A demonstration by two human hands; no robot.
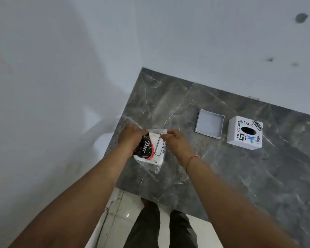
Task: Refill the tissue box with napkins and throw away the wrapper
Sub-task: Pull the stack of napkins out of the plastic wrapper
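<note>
Both hands grip the napkin pack (pixel 151 148) near the table's (pixel 222 176) left edge: left hand (pixel 131 138) on its left side, right hand (pixel 175 142) pinching its top right.

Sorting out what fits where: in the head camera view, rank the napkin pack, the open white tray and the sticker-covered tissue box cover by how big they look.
1. napkin pack, nearest the camera, so its lead is unsure
2. tissue box cover and white tray look alike; no ranking between them
</note>
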